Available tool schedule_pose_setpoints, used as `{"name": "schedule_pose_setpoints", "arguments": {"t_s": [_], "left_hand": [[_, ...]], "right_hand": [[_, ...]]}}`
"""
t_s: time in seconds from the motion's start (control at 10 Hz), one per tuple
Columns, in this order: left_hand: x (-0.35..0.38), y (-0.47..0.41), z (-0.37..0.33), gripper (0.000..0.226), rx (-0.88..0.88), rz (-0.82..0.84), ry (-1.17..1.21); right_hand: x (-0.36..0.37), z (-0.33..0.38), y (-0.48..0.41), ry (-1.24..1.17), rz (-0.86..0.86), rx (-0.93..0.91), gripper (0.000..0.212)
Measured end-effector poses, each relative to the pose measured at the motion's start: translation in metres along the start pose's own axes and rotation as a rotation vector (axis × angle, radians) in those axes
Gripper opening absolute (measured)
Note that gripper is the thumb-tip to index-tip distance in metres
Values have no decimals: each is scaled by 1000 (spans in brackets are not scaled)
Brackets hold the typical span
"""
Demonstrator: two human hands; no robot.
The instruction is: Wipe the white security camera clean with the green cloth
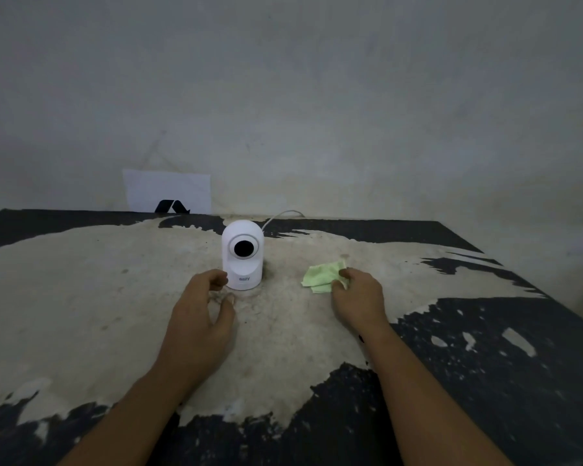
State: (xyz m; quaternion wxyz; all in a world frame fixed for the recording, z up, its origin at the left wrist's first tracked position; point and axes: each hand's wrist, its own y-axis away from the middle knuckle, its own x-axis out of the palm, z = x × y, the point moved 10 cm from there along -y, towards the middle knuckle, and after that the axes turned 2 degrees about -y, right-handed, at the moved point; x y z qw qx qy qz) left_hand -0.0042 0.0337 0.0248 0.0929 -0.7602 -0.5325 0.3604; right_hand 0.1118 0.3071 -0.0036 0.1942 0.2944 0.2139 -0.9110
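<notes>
The white security camera point(242, 255) stands upright in the middle of the table, its round black lens facing me and a white cable running off behind it. My left hand point(201, 316) is just in front of and left of its base, fingers curled and apart, holding nothing; its fingertips are close to the base. The small crumpled green cloth point(322, 276) lies on the table to the camera's right. My right hand point(359, 295) rests on the cloth's near right edge, its fingertips pinching that edge.
The table point(115, 297) has a worn beige top with black patches around its edges. A white paper with a black mark point(167, 191) leans on the grey wall behind the table at the left. The table's right edge runs diagonally at the right.
</notes>
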Motion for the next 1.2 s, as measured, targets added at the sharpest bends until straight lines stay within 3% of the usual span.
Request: {"name": "schedule_pose_setpoints", "arguments": {"t_s": [0.1,0.4,0.6,0.9,1.2], "left_hand": [[0,1,2,31,-2,4,-8],[0,3,-4,33,58,31,-85],[1,7,-12,33,108,72,-128],[1,12,-14,31,100,99,-173],[4,9,-10,30,116,97,-215]], "right_hand": [[1,12,4,174,-1,-91,34],[12,36,11,258,49,-296,45],[14,30,3,208,75,-209,55],[2,20,-1,482,119,-297,28],[-10,16,2,489,121,-415,31]]}}
